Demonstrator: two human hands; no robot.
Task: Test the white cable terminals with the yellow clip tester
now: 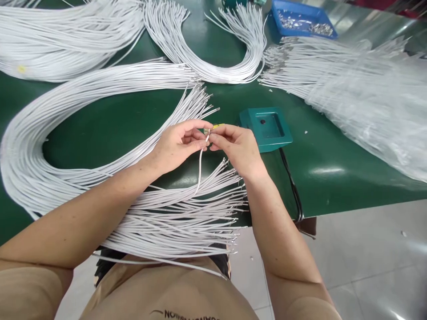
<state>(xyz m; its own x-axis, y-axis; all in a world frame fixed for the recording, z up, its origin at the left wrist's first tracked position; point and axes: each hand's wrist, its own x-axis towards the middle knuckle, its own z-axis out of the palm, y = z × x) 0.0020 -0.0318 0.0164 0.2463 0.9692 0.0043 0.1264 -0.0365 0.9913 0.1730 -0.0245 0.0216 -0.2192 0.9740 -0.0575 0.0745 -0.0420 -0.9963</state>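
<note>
In the middle of the head view, my left hand (182, 142) and my right hand (235, 144) meet fingertip to fingertip, both pinched closed. Between them is the end of a white cable (200, 166), which hangs down toward the lower bundle. A small metallic piece (207, 131) shows at that end, partly covered by my fingers. Something yellow (218, 126) peeks out behind my right fingers; its kind is hidden. Just right of my right hand stands a teal device (267, 129) with a recessed square top.
A looped bundle of white cables (25, 142) curves around the left, its lower ends (187, 222) lying beneath my forearms. More cable bundles (216, 73) lie farther back. Plastic film (367, 102) covers cables at right. A blue tray (303, 20) holds small metal parts. A black cord (292, 182) crosses the table edge.
</note>
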